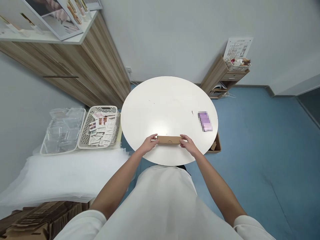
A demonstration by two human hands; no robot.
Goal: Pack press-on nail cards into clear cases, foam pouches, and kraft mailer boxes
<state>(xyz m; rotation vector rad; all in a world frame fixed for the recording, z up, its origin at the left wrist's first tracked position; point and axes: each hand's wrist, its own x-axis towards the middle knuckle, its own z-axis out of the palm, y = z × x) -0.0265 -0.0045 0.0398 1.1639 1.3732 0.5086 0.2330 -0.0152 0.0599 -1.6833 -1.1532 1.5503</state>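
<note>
A flat brown cardboard box point(169, 140) lies on the round white table point(165, 100) near its front edge. My left hand point(149, 143) grips the box's left end with fingers curled around it. My right hand point(188, 144) holds the right end the same way. The box sits level between the two hands, and I cannot tell whether it rests on the table or is held just above it.
A blurred purple item point(205, 121) lies on the table's right side. To the left stand a white basket point(100, 131) of small packets and a clear plastic tray point(62, 130). A wooden cabinet point(75, 63) is at back left, a small shelf unit point(222, 78) at back right, and a cardboard box point(215, 146) on the floor.
</note>
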